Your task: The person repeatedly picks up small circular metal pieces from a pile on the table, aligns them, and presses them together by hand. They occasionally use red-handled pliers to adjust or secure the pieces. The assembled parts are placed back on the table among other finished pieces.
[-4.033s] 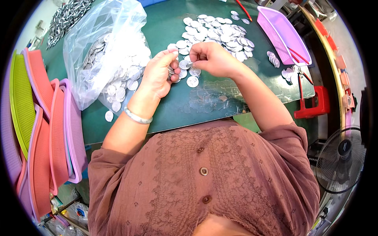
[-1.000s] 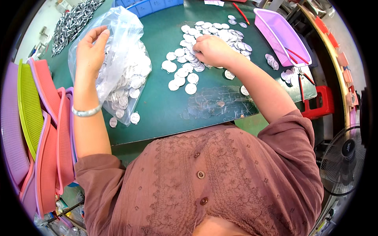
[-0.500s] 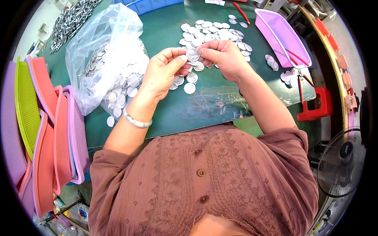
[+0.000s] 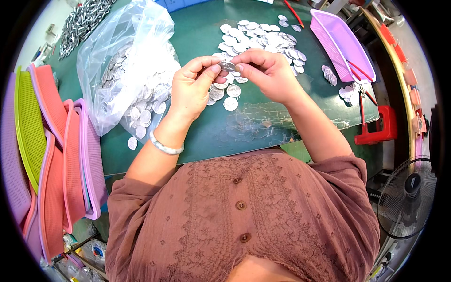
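Both hands meet above the green table (image 4: 197, 33). The left hand (image 4: 190, 89) and the right hand (image 4: 268, 75) together pinch one small silver disc (image 4: 228, 66), with thumb and forefinger tips of each hand pressed on its opposite edges. The disc sits clear of the table, directly above a few loose discs (image 4: 225, 94) lying at 6 o'clock from it.

Hazard 1: loss of grip. The disc is thin and looks smooth, and it is held by the fingertips only. If either hand eases its pinch, the disc is likely to drop among the loose discs below and become hard to tell apart from them.

Hazard 2: mixing of lots. A heap of discs (image 4: 263, 37) lies at 1 o'clock from the hands, and an open clear plastic bag (image 4: 127, 70) of more discs lies at 9 o'clock. A dropped piece can roll into either.

Hazard 3: bag spill. A few discs lie outside the bag, near the table's front edge. A sweep of the left forearm, which carries a silver bracelet (image 4: 164, 146), can push them off.

A purple tray (image 4: 345, 44) stands at 3 o'clock, well apart from the hands.
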Motion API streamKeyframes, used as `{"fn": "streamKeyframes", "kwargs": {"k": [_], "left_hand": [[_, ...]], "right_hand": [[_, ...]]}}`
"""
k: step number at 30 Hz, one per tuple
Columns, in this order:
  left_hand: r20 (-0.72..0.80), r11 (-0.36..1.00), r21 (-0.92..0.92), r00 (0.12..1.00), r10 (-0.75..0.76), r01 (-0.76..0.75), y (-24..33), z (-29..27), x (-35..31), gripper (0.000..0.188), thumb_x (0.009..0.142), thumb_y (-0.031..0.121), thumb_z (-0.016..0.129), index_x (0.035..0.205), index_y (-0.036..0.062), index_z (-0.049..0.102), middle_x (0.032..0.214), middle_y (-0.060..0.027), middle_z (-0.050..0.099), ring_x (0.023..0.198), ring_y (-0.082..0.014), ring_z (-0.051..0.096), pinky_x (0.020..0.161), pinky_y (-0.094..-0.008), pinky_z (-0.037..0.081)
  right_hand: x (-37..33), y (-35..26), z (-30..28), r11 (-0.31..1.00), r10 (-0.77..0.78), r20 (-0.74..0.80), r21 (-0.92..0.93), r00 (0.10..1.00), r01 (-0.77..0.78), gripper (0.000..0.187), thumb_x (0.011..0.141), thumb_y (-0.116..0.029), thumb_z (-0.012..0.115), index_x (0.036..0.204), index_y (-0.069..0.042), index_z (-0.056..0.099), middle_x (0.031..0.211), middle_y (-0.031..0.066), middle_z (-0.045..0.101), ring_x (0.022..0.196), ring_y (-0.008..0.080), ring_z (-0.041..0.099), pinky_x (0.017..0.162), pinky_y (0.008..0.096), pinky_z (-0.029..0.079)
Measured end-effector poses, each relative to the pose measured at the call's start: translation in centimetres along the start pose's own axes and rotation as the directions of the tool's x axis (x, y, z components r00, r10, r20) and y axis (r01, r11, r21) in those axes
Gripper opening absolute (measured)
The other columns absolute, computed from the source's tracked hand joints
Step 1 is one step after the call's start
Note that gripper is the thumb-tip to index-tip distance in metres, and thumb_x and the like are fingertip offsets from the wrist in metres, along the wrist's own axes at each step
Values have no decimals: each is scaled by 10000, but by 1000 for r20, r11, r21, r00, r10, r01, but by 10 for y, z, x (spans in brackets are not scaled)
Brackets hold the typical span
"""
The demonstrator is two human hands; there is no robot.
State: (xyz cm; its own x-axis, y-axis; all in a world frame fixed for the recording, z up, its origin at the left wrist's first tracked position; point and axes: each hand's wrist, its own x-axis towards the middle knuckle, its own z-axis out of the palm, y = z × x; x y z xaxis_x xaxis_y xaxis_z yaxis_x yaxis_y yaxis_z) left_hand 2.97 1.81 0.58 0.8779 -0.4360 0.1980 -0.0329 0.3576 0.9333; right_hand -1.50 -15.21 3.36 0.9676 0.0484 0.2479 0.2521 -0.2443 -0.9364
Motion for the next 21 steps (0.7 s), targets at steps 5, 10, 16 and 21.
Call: {"fn": "streamKeyframes", "kwargs": {"k": [5, 10, 16, 21], "left_hand": [[33, 994, 45, 995, 98, -100, -1, 0, -1, 157, 855, 31, 511, 987, -20, 580, 902, -90, 613, 784, -132, 595, 701, -233, 498], [-9, 994, -106, 1000, -15, 14, -4, -6, 2, 131, 865, 46, 486, 962, -20, 547, 937, -107, 600, 842, -165, 594, 744, -266, 499], [-15, 871, -401, 949, -314, 282, -4, -20, 9, 140, 857, 93, 450, 936, -1, 516, 884, -106, 575, 770, -195, 581, 703, -270, 493], [-20, 812, -434, 897, -443, 391, -8, -30, 11, 168, 847, 153, 486, 905, 2, 531, 715, -38, 517, 596, -119, 486, 505, -214, 402]], "right_hand": [[0, 1, 0, 963, -238, 6, -132, 971, 237, 138, 791, -55, 563, 906, -26, 633, 789, 39, 605, 678, 98, 536, 609, 232, 435], [8, 5, -9, 963, -102, 47, -244, 994, 111, 179, 801, -57, 555, 966, -8, 605, 808, 37, 598, 709, 99, 535, 639, 231, 431], [30, 39, -14, 616, -127, 212, -749, 969, 244, 267, 726, -194, 610, 930, -22, 608, 832, 133, 557, 808, 297, 550, 714, 365, 444], [39, 41, 1, 521, -37, 210, -830, 977, 198, 225, 717, -208, 611, 835, -16, 618, 794, 118, 562, 788, 286, 551, 691, 373, 444]]}}
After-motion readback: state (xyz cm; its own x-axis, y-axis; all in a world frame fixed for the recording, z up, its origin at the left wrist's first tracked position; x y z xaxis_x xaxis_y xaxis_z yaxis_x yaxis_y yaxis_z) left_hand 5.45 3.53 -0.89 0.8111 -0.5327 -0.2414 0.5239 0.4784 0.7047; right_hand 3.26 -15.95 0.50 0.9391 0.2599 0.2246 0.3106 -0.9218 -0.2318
